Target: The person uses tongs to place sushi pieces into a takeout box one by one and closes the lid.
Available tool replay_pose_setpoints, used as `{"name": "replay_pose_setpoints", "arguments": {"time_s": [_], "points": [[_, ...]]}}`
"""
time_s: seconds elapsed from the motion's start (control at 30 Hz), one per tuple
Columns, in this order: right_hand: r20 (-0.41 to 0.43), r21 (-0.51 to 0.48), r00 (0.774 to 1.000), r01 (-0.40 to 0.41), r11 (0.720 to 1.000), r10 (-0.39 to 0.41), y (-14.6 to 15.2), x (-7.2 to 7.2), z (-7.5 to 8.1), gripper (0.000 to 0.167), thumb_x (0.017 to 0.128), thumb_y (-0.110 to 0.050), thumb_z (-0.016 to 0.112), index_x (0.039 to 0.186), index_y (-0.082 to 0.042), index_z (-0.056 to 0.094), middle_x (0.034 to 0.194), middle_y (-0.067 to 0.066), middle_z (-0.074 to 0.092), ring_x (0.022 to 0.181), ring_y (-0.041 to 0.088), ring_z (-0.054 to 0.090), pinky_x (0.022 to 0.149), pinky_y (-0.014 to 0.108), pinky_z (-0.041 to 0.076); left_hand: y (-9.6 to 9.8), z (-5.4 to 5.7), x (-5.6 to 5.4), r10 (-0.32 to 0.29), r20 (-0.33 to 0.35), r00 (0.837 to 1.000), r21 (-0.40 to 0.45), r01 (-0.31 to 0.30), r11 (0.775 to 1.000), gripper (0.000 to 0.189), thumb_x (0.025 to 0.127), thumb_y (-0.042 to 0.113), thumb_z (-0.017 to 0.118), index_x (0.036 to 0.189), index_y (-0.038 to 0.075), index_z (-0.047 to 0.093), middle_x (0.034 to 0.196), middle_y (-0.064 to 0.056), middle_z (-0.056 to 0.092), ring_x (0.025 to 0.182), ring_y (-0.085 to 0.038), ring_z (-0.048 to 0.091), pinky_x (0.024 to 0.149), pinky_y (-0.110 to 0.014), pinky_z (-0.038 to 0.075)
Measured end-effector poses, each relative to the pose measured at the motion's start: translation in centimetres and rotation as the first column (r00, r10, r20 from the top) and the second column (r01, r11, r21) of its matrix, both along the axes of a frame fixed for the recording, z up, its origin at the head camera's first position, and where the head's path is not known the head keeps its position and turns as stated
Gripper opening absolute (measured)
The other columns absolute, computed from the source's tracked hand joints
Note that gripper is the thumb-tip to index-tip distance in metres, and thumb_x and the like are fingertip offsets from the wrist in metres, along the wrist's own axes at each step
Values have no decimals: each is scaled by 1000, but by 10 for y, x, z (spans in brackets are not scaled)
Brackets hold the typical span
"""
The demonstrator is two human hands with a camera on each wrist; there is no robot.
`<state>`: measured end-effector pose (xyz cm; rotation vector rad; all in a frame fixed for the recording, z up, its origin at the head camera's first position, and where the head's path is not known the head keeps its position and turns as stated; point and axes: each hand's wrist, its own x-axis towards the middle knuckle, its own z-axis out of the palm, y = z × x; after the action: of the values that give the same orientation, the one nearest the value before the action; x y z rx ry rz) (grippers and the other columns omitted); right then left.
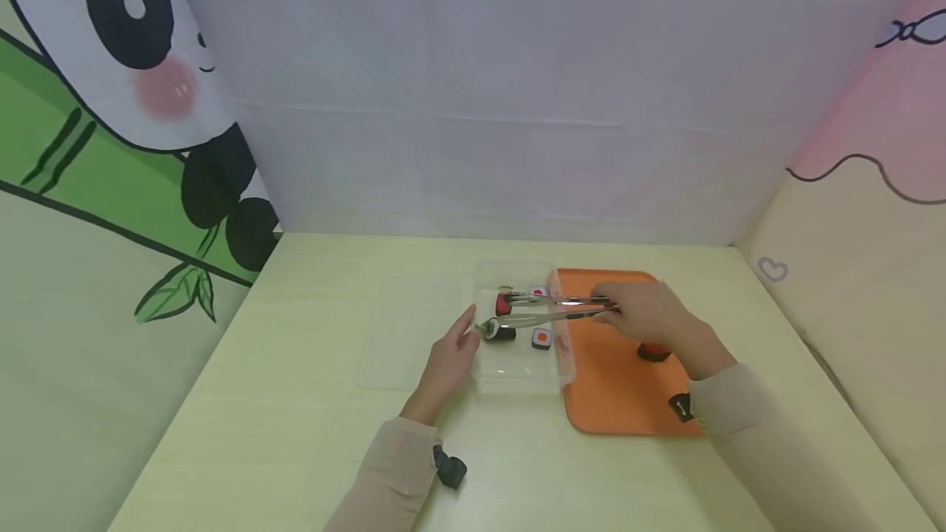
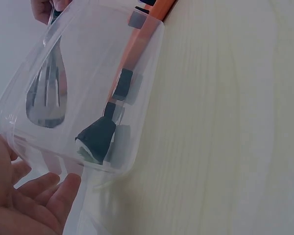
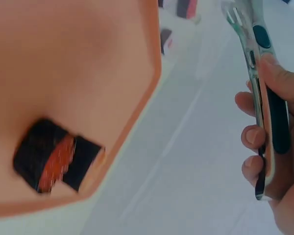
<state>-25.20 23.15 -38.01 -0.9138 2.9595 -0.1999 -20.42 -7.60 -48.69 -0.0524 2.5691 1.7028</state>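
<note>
A: Grip?

B: Right hand [image 1: 641, 314] curled round the tongs [image 1: 528, 320]; their arms stand apart over the clear container [image 1: 517, 382], no piece seen clamped between them. Left hand [image 1: 449, 355] has fingers loosely extended at the container's left wall

A: What could go wrong?

B: My judgement: dark roll [image 1: 505, 334] and red piece [image 1: 503, 304] lie close together under the tong tips, so closing there could catch both or knock one aside. A tong arm snagging the rim could shift the container, if the left fingers brace it only lightly

A: Appearance, location?

B: Dark roll lies lengthways inside the container, near the left wall: black wrap, flared end, pale and green filling. Red piece just behind it, partly covered by the tongs. To their right, square piece [image 1: 542, 338]: dark edge, white ring, orange-red centre. Orange tray [image 1: 613, 401] sits right of the container
</note>
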Motion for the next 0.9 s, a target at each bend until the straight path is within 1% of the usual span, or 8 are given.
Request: {"name": "replay_pose_setpoints", "arguments": {"time_s": [0.13,0.2,0.27,0.33,0.53,0.67,0.77,0.9], "points": [[-40,-17,999,22,1000,-22,29,5,9,26,92,-29,69,113,-13,65,83,-6,66,57,8,51,48,30,41,0,0,0,10,0,1000,-7,-10,1000,51,103,31,46,153,23,36,151,-4,40,129,-29,48,105,-50,37],[-37,-34,998,44,998,-45,45,8,13,24,92,-29,69,110,-14,65,81,-8,64,58,9,50,50,31,41,-1,0,0,10,3,1000,-4,-10,1000,51,103,32,46,153,25,36,151,-4,40,129,-29,48,105,-49,37],[-32,-51,997,66,997,-67,60,10,16,25,92,-29,69,111,-14,66,85,-7,65,62,9,51,53,33,43,-2,-1,0,11,4,1000,1,-11,1000,51,103,32,47,153,25,36,151,-3,39,130,-28,47,106,-49,36],[-14,-60,996,91,994,-92,76,12,17,25,92,-29,68,112,-14,66,84,-7,64,63,10,50,54,34,42,-4,-1,0,12,3,1000,6,-12,1000,52,103,32,47,153,25,35,151,-4,39,130,-29,47,106,-50,36],[-13,-43,986,163,986,-164,124,15,11,29,93,-34,66,114,-14,66,86,-6,65,66,11,51,56,36,43,-5,-1,1,10,-8,1000,14,-10,1000,52,103,31,47,153,23,35,151,-6,40,129,-30,47,106,-50,36],[2,3,978,210,978,-210,151,17,5,33,93,-37,65,115,-12,65,91,0,68,68,13,54,58,43,47,-5,-1,2,10,-10,1000,18,-9,1000,51,103,30,47,153,23,36,151,-7,40,129,-30,47,105,-50,37],[6,29,975,222,975,-222,166,18,0,33,93,-37,65,114,-10,65,91,3,68,71,16,57,60,47,49,-4,-2,2,9,-10,1000,14,-9,1000,51,104,30,46,153,23,36,151,-8,40,129,-31,48,105,-50,37],[8,54,976,218,974,-219,179,18,-5,32,93,-35,65,111,-10,64,89,4,68,70,16,57,58,47,48,-4,-3,1,15,-4,1000,10,-15,1000,50,104,30,46,152,25,36,150,-7,41,129,-30,48,105,-49,38]]}}
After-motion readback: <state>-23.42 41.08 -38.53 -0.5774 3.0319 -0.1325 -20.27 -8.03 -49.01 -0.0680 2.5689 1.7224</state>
